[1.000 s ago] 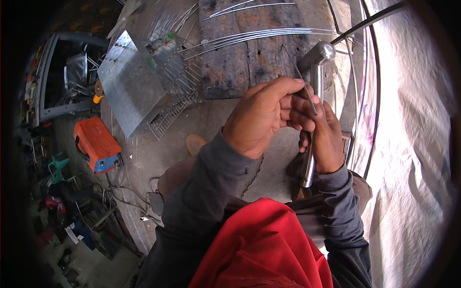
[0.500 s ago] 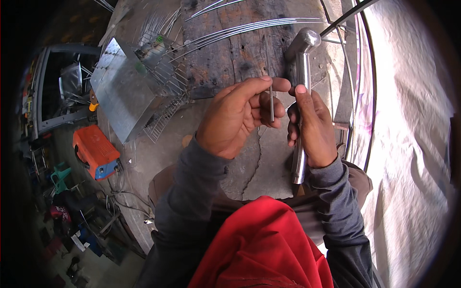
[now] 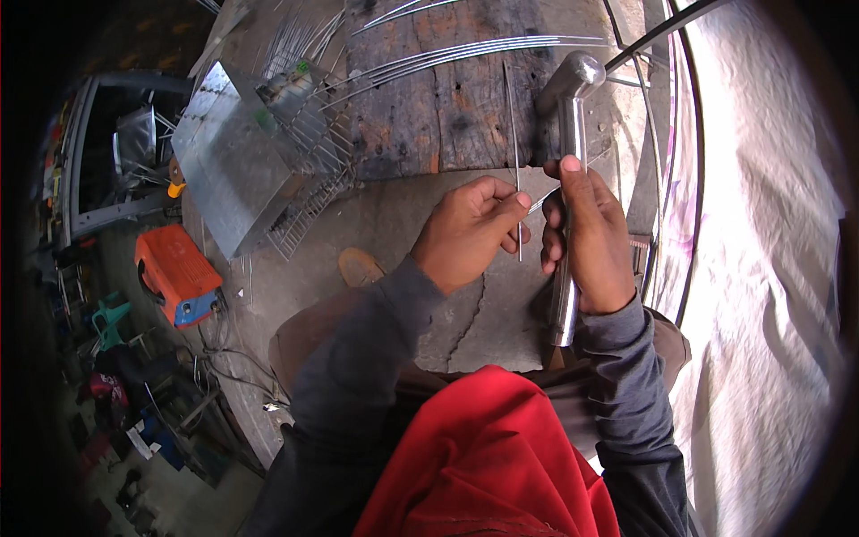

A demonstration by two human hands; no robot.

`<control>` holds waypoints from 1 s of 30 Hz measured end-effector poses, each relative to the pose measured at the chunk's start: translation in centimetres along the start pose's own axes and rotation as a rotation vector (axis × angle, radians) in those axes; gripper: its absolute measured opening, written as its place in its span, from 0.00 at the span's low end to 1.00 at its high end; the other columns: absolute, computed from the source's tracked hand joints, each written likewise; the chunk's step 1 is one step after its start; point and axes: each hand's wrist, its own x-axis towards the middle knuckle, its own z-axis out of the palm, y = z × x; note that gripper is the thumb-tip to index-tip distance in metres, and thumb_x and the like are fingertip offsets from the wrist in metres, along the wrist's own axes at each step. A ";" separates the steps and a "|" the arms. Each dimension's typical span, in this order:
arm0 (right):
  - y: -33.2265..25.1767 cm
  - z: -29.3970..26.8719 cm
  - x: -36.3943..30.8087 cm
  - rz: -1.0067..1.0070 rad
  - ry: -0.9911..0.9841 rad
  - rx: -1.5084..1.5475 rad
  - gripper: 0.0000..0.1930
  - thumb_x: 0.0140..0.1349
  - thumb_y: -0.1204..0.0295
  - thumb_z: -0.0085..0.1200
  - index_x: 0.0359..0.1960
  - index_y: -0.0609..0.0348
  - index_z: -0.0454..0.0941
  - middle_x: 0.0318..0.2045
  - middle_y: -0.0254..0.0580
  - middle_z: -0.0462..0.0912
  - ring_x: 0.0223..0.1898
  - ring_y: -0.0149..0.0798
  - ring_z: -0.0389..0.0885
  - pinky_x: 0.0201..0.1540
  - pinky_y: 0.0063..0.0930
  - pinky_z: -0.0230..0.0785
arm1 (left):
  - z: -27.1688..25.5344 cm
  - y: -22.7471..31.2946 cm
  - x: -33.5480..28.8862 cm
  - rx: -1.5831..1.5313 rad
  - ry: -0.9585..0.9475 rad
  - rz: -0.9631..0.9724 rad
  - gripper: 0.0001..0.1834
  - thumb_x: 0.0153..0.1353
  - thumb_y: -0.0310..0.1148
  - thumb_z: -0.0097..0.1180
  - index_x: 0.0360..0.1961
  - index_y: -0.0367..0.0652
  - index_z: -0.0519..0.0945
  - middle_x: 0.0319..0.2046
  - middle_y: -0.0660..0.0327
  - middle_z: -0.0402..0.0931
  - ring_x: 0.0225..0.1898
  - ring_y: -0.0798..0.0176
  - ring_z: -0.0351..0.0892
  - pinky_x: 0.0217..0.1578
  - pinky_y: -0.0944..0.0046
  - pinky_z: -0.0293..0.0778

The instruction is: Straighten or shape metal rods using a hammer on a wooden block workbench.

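Note:
My left hand (image 3: 474, 234) pinches a thin metal rod (image 3: 514, 134) between thumb and fingers. The rod stands nearly lengthwise, its upper end over a scorched wooden board (image 3: 403, 134) and its lower end just below my fingertips. My right hand (image 3: 598, 237) is wrapped round the shiny tubular handle of a metal hammer (image 3: 574, 125), thumb along the handle. The thick, rounded hammer head is at the far end. Thin bright rods (image 3: 543, 200) show beside my right fingers; whether that hand grips them too I cannot tell.
Several thin rods (image 3: 465, 52) lie across the board. To the left are a bent sheet-metal piece (image 3: 228, 161) and a wire grid (image 3: 309, 215). An orange machine (image 3: 177, 268) with cables sits farther left. A pale cloth (image 3: 761, 268) hangs along the right.
My left hand has turned palm-down and closed into a firmer pinch, with the rod now shifted slightly right and nearer me. My right hand keeps its hold on the hammer, nearly still.

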 end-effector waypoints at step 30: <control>1.3 2.3 1.0 -0.135 -0.039 -0.097 0.23 0.76 0.49 0.46 0.45 0.60 0.72 0.18 0.28 0.69 0.15 0.21 0.65 0.16 0.19 0.55 | -0.9 -1.5 1.0 0.296 0.037 -0.062 0.10 0.72 0.30 0.50 0.40 0.32 0.77 0.32 0.59 0.80 0.30 0.67 0.81 0.33 0.66 0.76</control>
